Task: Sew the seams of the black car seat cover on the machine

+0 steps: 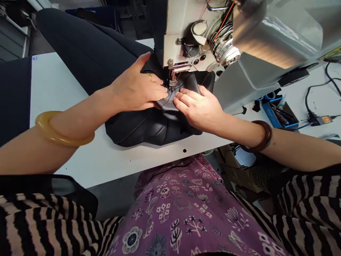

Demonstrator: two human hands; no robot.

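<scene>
A black leather-like cover (160, 129) with orange stitching lies bunched under the presser foot (172, 83) of a sewing machine (183, 42). My left hand (140, 85), with a ring on one finger, grips the cover left of the foot. Its thumb points up along the material and its fingers bend over a fold. On the right, my right hand (199, 106) holds the cover close to the foot, fingertips pressed on it and thumb against a raised fold. Orange thread runs down to the needle area. The cover's underside is hidden.
A long black padded piece (87, 46) stretches from the machine to the upper left. The white table (80, 163) has its front edge near my apron. To the right are a blue box (281, 113) of small tools and a black cable (307, 99).
</scene>
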